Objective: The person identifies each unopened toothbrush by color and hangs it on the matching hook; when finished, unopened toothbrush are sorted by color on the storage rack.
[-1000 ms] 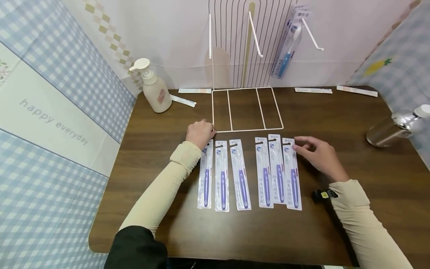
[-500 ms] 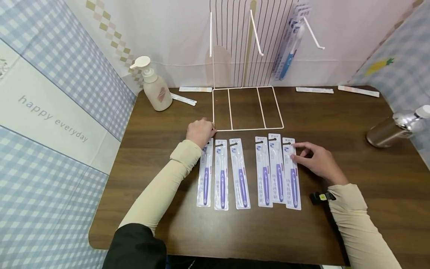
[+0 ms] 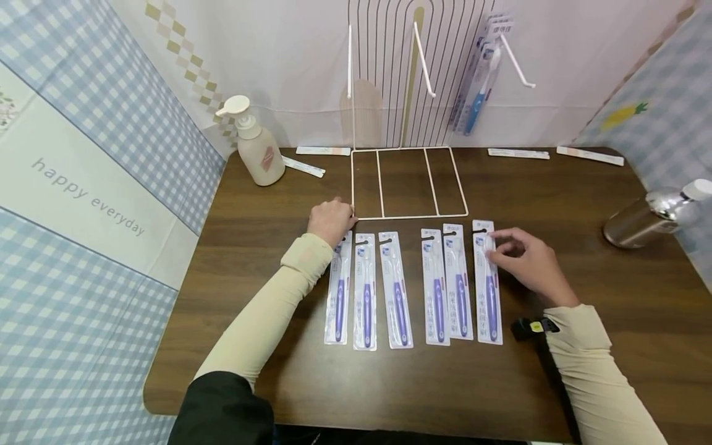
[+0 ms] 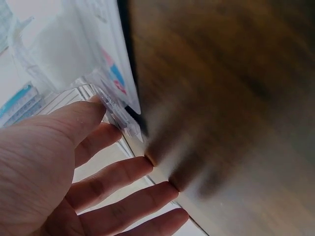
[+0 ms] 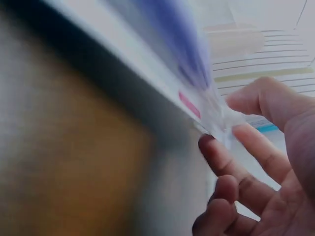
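Observation:
Purple-handled toothbrushes in clear blister packs lie in two groups on the brown table. My right hand (image 3: 525, 259) pinches the upper right edge of the rightmost packaged toothbrush (image 3: 491, 303), its thumb and fingers at the pack's edge. Beside it are two overlapping packs, the nearer one a packaged toothbrush (image 3: 460, 296). My left hand (image 3: 332, 221) rests by the front left corner of the white wire rack (image 3: 411, 217), just above the leftmost packaged toothbrush (image 3: 340, 303). In the left wrist view, the fingers (image 4: 133, 196) reach down straight, tips at the table.
Blue toothbrush packs (image 3: 474, 111) hang on the rack's right hook; two other white hooks (image 3: 424, 59) stick out to its left. A pump bottle (image 3: 260, 154) stands at back left, a metal bottle (image 3: 648, 219) at right. Paper strips (image 3: 589, 155) lie along the back edge.
The rightmost toothbrush pack has shifted right and slightly away from me, apart from its neighbour, with my right hand on it. My left hand has stayed in place.

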`<state>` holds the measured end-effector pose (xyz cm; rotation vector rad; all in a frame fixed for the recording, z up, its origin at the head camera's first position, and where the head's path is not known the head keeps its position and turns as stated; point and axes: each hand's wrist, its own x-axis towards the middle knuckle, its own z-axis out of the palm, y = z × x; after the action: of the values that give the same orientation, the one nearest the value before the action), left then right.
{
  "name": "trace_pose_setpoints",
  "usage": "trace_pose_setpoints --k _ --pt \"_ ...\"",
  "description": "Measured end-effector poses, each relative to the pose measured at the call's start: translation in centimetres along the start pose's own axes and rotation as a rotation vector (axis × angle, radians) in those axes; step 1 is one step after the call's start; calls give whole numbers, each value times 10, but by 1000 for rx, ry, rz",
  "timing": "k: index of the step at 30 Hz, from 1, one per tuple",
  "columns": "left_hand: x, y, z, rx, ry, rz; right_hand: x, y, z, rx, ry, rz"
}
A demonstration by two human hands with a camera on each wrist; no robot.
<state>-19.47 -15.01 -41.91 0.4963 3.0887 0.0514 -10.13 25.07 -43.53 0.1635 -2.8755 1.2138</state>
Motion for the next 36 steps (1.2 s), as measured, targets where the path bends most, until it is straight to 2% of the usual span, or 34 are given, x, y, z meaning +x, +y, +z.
trace_pose_setpoints --k 4,11,14,16,19,26,31,36 --pt "0 0 0 2 2 7 8 -23 -23 -20 127 -74" --pt "-1 -2 1 10 -4 4 29 -88 -65 -68 500 -282" --pt "-1 -1 2 15 -7 5 38 -112 -78 -39 619 -353" --pt "0 -1 2 19 -10 2 43 -124 -84 6 663 -367" --pt "1 0 2 18 -18 -6 49 -135 -90 56 691 -371" --pt "1 1 2 11 -10 -3 55 -146 -91 132 720 -278" --pt "-1 1 1 25 8 5 54 -157 -85 137 707 -309" --pt "-2 2 0 32 21 8 53 -176 -75 135 658 -351"
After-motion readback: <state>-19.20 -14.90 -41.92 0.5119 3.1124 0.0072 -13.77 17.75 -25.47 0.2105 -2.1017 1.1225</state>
